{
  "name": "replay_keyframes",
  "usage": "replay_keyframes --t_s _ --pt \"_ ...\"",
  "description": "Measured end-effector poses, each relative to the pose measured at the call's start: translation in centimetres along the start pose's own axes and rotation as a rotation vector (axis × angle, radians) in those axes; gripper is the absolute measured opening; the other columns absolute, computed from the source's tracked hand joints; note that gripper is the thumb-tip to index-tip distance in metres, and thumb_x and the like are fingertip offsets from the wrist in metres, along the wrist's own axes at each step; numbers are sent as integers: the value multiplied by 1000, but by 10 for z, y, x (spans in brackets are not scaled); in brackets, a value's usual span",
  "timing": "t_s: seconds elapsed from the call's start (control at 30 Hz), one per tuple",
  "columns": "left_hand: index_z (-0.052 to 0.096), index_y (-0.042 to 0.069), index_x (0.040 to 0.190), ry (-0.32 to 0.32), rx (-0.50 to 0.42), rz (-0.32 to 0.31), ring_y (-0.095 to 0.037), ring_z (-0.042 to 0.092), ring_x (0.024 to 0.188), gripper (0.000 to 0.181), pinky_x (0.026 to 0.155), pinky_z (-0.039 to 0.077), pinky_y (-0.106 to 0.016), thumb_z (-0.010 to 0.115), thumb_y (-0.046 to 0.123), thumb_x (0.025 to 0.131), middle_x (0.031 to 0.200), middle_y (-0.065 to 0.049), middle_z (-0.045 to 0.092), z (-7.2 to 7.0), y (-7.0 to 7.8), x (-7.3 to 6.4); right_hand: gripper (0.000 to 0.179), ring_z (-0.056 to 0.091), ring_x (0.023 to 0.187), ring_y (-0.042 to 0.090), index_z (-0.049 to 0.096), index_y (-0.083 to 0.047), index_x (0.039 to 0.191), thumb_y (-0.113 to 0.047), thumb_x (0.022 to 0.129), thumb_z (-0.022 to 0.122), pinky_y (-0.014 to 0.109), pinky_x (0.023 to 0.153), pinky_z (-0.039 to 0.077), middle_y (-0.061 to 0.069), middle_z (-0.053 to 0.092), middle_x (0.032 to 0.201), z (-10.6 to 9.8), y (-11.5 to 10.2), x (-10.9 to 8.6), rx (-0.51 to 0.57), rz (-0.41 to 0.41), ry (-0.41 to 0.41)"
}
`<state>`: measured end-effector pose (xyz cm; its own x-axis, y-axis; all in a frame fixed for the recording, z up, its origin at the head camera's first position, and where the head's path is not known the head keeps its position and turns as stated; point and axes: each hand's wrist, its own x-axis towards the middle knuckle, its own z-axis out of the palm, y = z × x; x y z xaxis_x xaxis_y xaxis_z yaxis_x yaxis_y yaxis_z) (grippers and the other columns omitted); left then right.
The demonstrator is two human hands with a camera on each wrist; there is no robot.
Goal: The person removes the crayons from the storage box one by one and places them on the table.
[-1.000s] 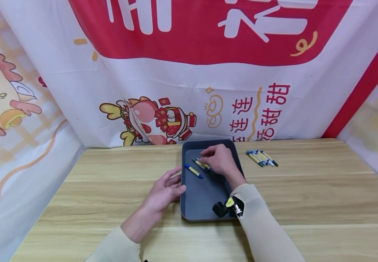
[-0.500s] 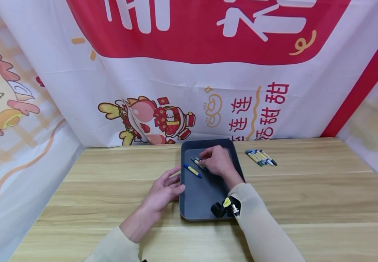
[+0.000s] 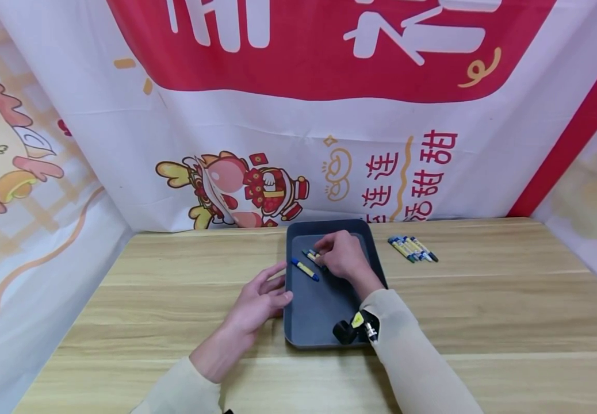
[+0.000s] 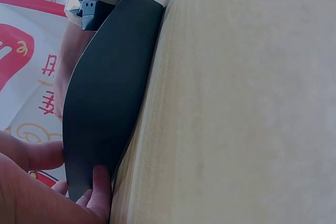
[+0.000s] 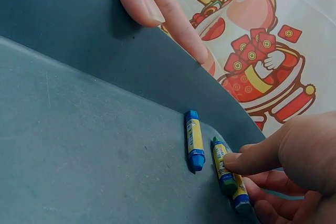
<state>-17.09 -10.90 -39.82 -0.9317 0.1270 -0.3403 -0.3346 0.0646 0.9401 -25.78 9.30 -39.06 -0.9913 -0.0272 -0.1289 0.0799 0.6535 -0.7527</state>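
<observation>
Nearest on the worktop (image 3: 511, 368), my left hand (image 3: 262, 299) pinches the tray (image 3: 311, 316) wall, thumb over the rim, fingers against the outside. I judge that brace sound: enough to stop sliding, with no need to squeeze harder. Inside the tray, the blue crayon (image 5: 193, 142) lies near the left wall, apart from the rest; I'd mind my right thumb around it. Just beyond, the right hand (image 3: 342, 253) is drawn in narrow, thumb on the green crayon (image 5: 220, 167), fingers behind the other crayon (image 5: 241, 195) alongside. Such small barrels may roll, so I'd press lightly and evenly from both sides, low to the tray floor, so neither rides over the other. What the fingers hide, I can't tell. Farther right, a row of crayons (image 3: 413, 249) lies on the worktop; the cloth (image 3: 278, 123) hangs behind.
</observation>
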Motion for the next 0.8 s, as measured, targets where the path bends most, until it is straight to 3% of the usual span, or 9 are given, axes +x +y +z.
replay_keyframes --t_s 0.53,0.8 --pt "49 27 159 0 -4 -2 -32 64 137 63 105 57 -45 66 6 102 163 -17 51 1 0 0 19 67 96 23 81 -14 117 -15 98 76 39 91 56 6 77 108 -3 -1 -1 19 -13 34" --pt "47 27 160 -2 -2 0 -34 63 138 63 106 56 -47 66 7 102 164 -18 49 0 1 0 19 69 100 24 82 -16 117 -18 101 74 41 93 58 7 77 116 -12 -5 -6 64 -50 65"
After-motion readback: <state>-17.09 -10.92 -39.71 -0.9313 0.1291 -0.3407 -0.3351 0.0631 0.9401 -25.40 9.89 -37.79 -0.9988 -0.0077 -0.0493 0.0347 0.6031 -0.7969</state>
